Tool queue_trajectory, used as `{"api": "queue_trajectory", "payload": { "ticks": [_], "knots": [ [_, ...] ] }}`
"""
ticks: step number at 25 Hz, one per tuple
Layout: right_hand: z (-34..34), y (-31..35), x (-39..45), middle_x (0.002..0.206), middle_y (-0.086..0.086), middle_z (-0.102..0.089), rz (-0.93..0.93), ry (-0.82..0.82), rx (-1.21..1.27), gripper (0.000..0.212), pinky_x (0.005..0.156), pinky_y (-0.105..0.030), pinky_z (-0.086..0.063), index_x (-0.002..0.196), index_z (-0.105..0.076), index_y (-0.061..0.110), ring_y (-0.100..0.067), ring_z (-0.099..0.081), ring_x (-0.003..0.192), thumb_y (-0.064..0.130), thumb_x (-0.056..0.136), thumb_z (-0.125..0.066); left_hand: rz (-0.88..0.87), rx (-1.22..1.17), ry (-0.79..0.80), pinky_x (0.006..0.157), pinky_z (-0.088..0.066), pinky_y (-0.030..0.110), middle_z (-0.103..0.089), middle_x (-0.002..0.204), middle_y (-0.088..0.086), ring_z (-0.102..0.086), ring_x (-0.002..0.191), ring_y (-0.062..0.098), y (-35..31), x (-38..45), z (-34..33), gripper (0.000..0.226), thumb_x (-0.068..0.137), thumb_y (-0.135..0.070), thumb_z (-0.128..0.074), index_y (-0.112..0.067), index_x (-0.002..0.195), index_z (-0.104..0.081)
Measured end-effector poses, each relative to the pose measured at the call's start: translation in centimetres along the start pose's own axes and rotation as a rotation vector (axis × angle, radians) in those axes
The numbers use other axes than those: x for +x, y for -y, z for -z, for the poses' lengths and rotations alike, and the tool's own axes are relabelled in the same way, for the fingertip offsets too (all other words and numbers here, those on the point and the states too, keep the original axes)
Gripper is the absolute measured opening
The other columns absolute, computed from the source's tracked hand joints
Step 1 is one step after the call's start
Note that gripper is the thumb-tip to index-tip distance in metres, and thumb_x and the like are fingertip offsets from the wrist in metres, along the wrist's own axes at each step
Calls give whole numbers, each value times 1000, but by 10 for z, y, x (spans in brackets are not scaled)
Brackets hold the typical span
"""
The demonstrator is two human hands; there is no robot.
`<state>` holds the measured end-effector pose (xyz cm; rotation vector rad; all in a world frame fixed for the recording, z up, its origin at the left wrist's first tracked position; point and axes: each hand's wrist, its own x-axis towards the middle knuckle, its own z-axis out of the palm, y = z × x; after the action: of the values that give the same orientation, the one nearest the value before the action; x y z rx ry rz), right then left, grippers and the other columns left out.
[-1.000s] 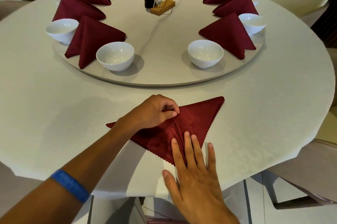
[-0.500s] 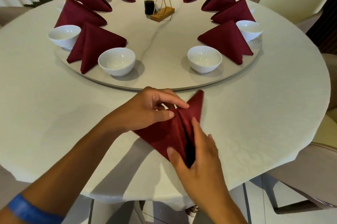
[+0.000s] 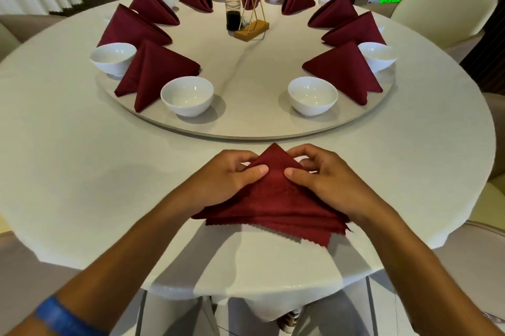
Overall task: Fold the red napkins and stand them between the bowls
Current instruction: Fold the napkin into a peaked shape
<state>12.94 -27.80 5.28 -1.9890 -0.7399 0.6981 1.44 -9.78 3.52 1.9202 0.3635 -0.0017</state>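
Note:
A dark red napkin (image 3: 276,199) folded into a triangle lies on the near part of the table, its peak pointing away from me. My left hand (image 3: 226,180) pinches its left slope, thumb on top and fingers curled behind. My right hand (image 3: 325,180) pinches the right slope the same way. Two white bowls (image 3: 187,95) (image 3: 313,95) stand at the near rim of the round turntable (image 3: 246,128), with a gap between them. Several folded red napkins (image 3: 153,73) (image 3: 347,70) stand between other bowls around the turntable.
A dark sauce jar (image 3: 233,7) and a gold wire stand on a wooden base (image 3: 251,27) sit at the turntable's far middle. Cream chairs (image 3: 442,5) ring the white table (image 3: 68,171). The table edge is just below my forearms.
The napkin went from a flat wide shape to a narrower layered triangle. My right hand left the near corner and now pinches the right slope; my left hand pinches the left slope.

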Motion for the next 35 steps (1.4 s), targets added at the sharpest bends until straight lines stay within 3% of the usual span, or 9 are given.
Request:
{"api": "queue_trajectory", "payload": {
  "ticks": [3,6,10,13,17,21,27,32,35],
  "knots": [
    [6,-29,5,112,19,-59,-19,81,-322,51,90,-33,-53,131,-44,45,-5,-61,99,52,85,-67,-33,353,-46,82,-53,29,-59,110,-20,-61,94,1,27,-6,-3,40,89,-57,-60,-40,124,-50],
    [-5,-55,-27,105,31,-49,128,40,-509,73,91,-23,-47,139,-33,46,-2,-56,96,45,79,-74,-197,530,-5,87,-51,24,-46,124,-22,-53,105,0,48,-33,-3,49,86,-48,-68,-39,127,-43],
    [-10,-82,-27,107,12,-66,206,-189,-308,50,82,-36,-56,121,-45,39,-8,-65,92,13,85,-68,-342,528,-122,84,-49,21,-47,124,-22,-56,103,2,64,-48,-7,33,90,-27,-68,-33,119,-51],
    [-9,-85,-17,105,17,-69,209,-270,-236,30,79,-32,-56,99,-52,30,-6,-66,90,5,86,-62,-370,542,-159,86,-47,15,-41,135,-23,-54,107,-1,64,-47,-12,30,90,-26,-68,-33,116,-54],
    [-4,-94,-13,98,20,-64,279,-319,-349,32,74,-27,-53,83,-53,25,-7,-62,87,-4,80,-65,-353,529,-258,77,-53,20,-61,114,-21,-63,93,2,68,-51,-18,13,89,-19,-70,-27,99,-65],
    [3,-118,-21,109,8,-64,489,-311,-649,16,76,-34,-53,98,-68,20,-15,-59,87,14,84,-62,-304,446,-364,70,-53,18,-66,98,-20,-65,83,4,75,-64,-21,5,89,-25,-71,-26,90,-66],
    [4,-138,-34,114,3,-72,567,-366,-810,31,76,-35,-57,113,-74,21,-20,-66,92,29,88,-58,-321,968,-399,80,-57,35,-75,97,6,-72,84,24,91,-71,-21,38,87,-38,-50,-12,95,-78],
    [4,-131,-33,109,1,-74,513,-314,-862,33,78,-34,-57,111,-75,20,-23,-69,87,32,88,-55,-338,1080,-326,115,-32,52,-46,150,10,-42,139,27,46,-15,-51,54,101,-37,-28,-9,144,-48],
    [7,-113,-39,108,-3,-74,516,-348,-823,39,90,-32,-48,109,-75,18,-25,-72,86,35,87,-48,-322,1166,-179,118,-23,52,-29,160,5,-24,148,23,63,17,-58,62,101,-43,-14,-14,153,-31]
  ]
}}
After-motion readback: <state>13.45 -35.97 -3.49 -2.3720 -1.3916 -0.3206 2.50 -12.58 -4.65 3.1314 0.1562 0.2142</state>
